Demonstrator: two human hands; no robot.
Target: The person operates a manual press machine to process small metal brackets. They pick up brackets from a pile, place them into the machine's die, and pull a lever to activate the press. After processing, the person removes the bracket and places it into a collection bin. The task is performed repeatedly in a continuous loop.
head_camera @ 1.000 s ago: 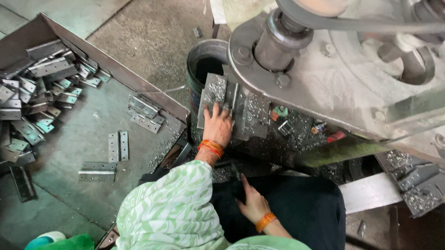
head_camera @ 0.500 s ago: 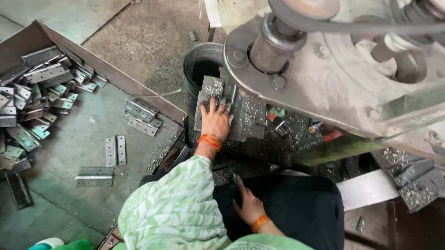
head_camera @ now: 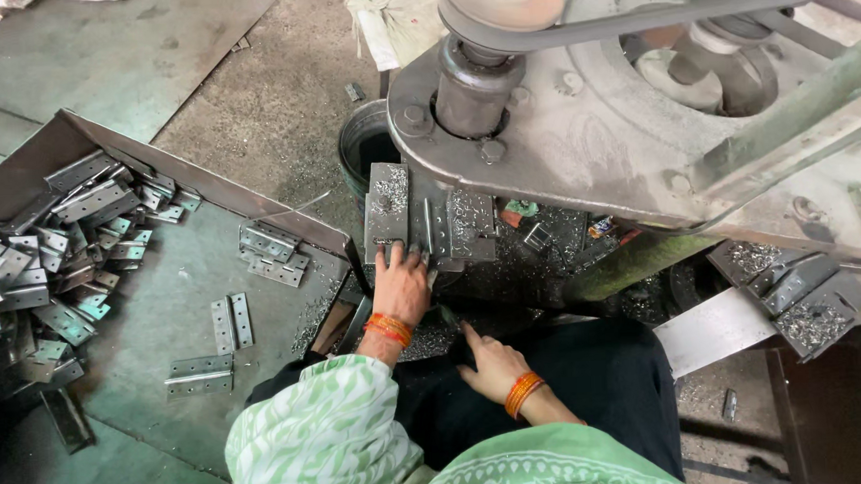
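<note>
The belt-driven press (head_camera: 638, 117) fills the upper right of your view, its grey cast body hanging over the bed where you work, with a dark round bucket (head_camera: 363, 148) just behind the bed. To your left a big sheet-metal tray (head_camera: 163, 312) lies on the floor, a heap of metal hinges (head_camera: 54, 258) piled in its far corner, while a few hinges lie singly or in pairs nearer you, one flat pair (head_camera: 198, 375) close to your knee. On the press bed sits a flat steel plate (head_camera: 387, 210), dusted with swarf. Your left hand (head_camera: 400, 284) lies flat, fingers spread, touching that plate's near edge rather than gripping it. Your right hand (head_camera: 491, 362) rests lower, by your lap, fingers curled near a small dark part; whether it grips anything you cannot tell from here. Judging by the heap, plenty of hinges remain in the tray, and only the scattered few look set apart.
</note>
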